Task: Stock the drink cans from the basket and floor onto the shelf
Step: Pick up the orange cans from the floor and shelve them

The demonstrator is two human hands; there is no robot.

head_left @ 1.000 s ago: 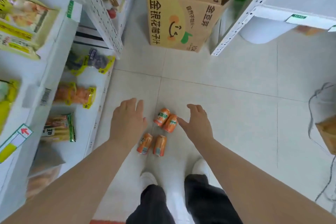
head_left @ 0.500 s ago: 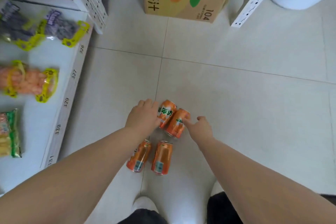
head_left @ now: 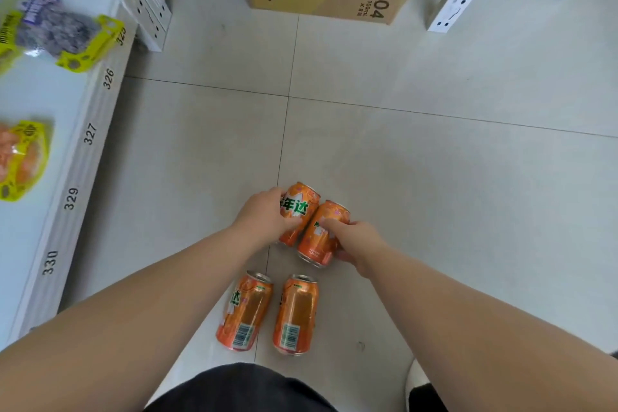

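Four cans (head_left: 294, 314); two apparently in hands (head_left: 264, 221)

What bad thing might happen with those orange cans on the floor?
The left hand and right hand each grip one can, and the gripped cans touch, so they might clink or slip. The two loose cans lie on their sides by the shoe; they might roll or get kicked.

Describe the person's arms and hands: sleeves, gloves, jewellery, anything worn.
The left hand and right hand are bare: no gloves, rings, watch or bands show. The left forearm and right forearm are bare too, with no sleeve in view up to the picture's edge. Below them show dark trousers and a white shoe.
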